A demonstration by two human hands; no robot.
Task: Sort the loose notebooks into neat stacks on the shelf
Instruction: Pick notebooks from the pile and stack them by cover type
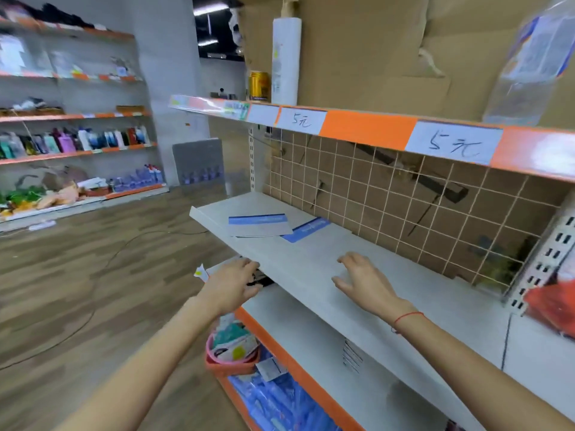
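While lying loose and skewed on the far left of the grey shelf [311, 262], two blue-banded notebooks [259, 224] overlap, one close to the front lip. Could slip off if pushed carelessly. Right hand [364, 283] flat, fingers spread, holding nothing; left hand [236, 283] relaxed, empty, below the edge. Much bare board between for stacking.
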